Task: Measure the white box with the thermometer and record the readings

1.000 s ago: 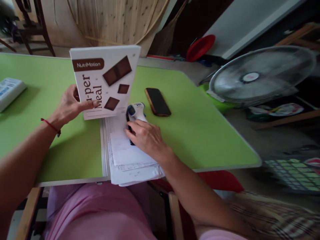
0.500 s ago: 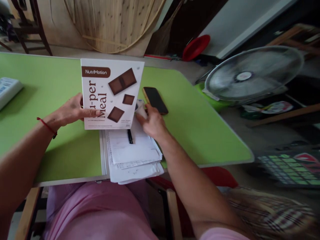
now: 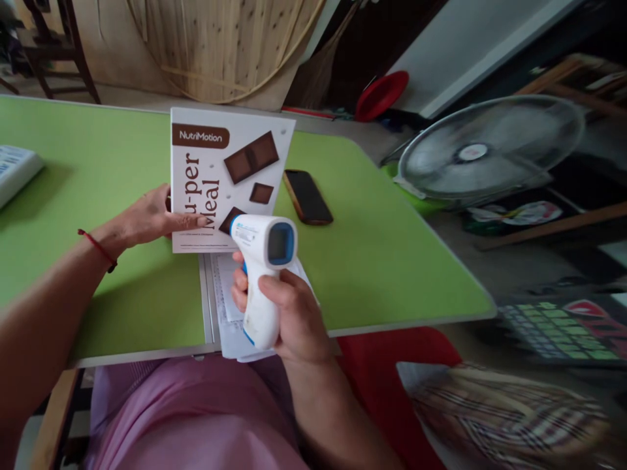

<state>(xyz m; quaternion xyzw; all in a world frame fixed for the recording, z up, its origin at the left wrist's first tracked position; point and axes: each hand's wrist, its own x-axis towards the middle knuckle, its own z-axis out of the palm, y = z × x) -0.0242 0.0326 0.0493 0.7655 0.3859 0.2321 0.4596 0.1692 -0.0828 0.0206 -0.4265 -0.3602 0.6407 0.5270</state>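
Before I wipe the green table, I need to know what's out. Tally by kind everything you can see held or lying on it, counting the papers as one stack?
NutriMotion box: 1
Infrared thermometer: 1
Smartphone: 1
Paper stack: 1
White box-like object, cut off by the picture's edge: 1
Total: 5

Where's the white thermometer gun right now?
In the head view, the thermometer gun is in the right hand, near centre, hiding the lower right corner of the white box.
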